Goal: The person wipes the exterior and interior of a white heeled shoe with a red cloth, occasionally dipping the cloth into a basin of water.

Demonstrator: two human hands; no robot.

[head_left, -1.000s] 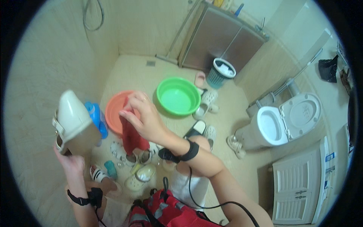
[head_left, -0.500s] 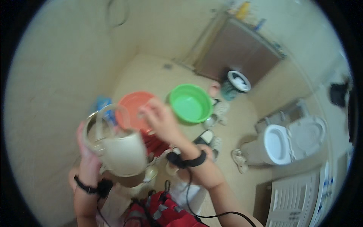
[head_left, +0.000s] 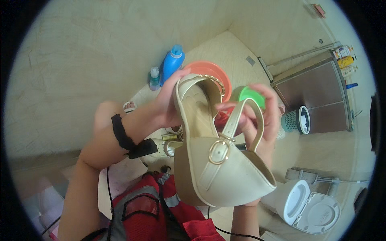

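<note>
A cream shoe (head_left: 229,176) with a thick wedge sole, an ankle strap and a round gold buckle is held up close in front of me, tilted so its inside shows. Gold trim runs along its toe opening. My left hand (head_left: 171,96) grips the shoe along its toe end, the fingers partly hidden by it. Beside the raised ankle strap (head_left: 259,114) is my right hand (head_left: 263,128), fingers bent and apart, partly covered by the strap and heel. Whether it touches the shoe I cannot tell.
Behind the shoe are an orange basin (head_left: 215,70) and a green basin (head_left: 245,94). A blue bottle (head_left: 173,62) and a small teal bottle (head_left: 154,80) stand by the left wall. To the right are a mesh bin (head_left: 290,121) and a white toilet (head_left: 297,201).
The shoe has moved right and closer to the camera, turning its inside upward. My right hand has come behind the strap. The view has swung, bringing the blue bottle into clear sight.
</note>
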